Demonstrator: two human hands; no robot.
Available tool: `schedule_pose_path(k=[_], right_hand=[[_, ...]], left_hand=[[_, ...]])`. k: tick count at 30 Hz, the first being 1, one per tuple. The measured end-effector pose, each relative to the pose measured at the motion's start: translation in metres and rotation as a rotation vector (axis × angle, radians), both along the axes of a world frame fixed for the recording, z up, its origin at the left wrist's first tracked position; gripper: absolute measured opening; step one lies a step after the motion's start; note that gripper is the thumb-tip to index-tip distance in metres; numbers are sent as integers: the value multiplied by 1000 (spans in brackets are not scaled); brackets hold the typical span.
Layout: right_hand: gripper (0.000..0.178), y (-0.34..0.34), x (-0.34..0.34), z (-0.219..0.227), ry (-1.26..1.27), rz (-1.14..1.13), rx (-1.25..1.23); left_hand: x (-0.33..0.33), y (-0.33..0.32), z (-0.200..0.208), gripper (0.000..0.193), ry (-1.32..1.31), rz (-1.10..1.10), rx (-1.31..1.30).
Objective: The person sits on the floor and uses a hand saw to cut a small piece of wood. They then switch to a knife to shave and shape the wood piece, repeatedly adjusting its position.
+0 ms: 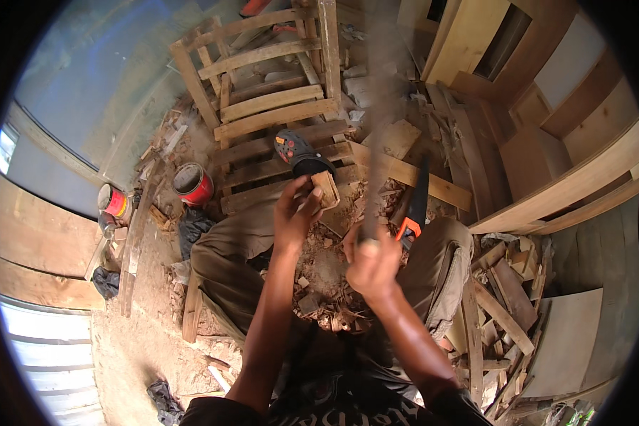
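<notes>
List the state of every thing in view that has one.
Left hand: gripping wood block
Wood block: held, tilted
Right hand: gripping tool
Tool: held, blurred
Saw: not held
Larger red can: upright
Smaller red can: upright

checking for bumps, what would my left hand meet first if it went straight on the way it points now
Most likely the dark clog, just beyond the wooden block that the left hand holds; depth is unclear, so the hand might pass above it.
</notes>
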State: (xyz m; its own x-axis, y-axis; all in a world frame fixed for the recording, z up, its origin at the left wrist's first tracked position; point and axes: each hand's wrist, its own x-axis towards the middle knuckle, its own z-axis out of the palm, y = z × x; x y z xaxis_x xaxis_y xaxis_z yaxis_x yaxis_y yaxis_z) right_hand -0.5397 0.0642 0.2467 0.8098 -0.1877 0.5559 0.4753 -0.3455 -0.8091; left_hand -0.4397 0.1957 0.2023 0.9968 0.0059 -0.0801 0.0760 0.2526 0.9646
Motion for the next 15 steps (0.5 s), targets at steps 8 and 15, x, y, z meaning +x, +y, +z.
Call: schedule_pose_path(k=[8,15], right_hand=[[49,2,4,-80,687,106,334],[58,-8,10,-4,634,65,122]], left_hand=[[-11,-4,0,46,2,-91,-1],[1,6,-7,48,40,-58,18]])
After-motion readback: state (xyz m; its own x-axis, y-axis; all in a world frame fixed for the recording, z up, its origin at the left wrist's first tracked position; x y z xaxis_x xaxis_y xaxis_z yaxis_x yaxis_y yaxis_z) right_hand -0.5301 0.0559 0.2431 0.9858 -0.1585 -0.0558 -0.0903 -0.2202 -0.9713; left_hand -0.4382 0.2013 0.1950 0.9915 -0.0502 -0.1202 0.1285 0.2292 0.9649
